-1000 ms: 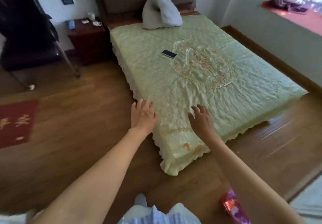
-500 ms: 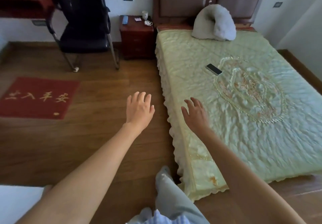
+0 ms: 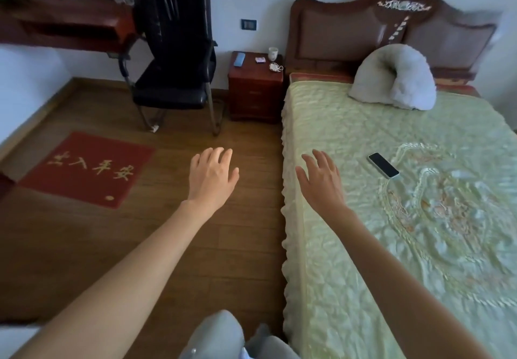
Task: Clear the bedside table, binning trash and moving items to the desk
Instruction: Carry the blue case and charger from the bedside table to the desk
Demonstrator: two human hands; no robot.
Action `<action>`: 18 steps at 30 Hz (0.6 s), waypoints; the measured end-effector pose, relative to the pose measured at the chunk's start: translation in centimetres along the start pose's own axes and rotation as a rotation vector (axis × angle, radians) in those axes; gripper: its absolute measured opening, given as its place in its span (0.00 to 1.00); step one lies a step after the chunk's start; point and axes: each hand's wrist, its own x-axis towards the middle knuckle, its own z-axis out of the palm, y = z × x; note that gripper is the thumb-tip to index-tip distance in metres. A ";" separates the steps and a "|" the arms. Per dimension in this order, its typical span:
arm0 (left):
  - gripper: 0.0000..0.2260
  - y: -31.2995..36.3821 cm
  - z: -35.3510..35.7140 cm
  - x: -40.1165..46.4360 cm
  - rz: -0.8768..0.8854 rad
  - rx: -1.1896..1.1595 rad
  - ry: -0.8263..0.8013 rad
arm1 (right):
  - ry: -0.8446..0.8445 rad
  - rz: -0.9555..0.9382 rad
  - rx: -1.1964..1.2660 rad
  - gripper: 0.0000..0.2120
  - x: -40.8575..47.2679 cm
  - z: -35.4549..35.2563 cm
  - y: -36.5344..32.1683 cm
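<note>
Four small things sit on your bedside table (image 3: pixel 255 79), far ahead between chair (image 3: pixel 173 79) and bed (image 3: pixel 391 191): a blue item (image 3: pixel 239 59) lying lengthwise toward the wall, a pink packet (image 3: pixel 260 60), a cup (image 3: pixel 273 53), a white cord (image 3: pixel 275 67). Your left hand (image 3: pixel 211 179) and right hand (image 3: pixel 321 181) hang empty, fingers spread. Since a second ago the table has drawn nearer and centred. A phone (image 3: pixel 383 165) lies on the bed.

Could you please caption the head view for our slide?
Both open hands, left and right, reach toward the nightstand holding a cup and small items, beside the bed.
</note>
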 end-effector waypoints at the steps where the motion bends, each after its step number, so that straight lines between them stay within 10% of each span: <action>1: 0.21 -0.1 0.3 1.0 -0.011 -0.002 -0.003 | -0.005 -0.004 0.001 0.22 1.2 0.1 0.1; 18: 0.20 -11.6 7.1 26.9 -0.041 0.007 0.001 | 0.032 -0.120 -0.099 0.25 30.0 6.3 -4.9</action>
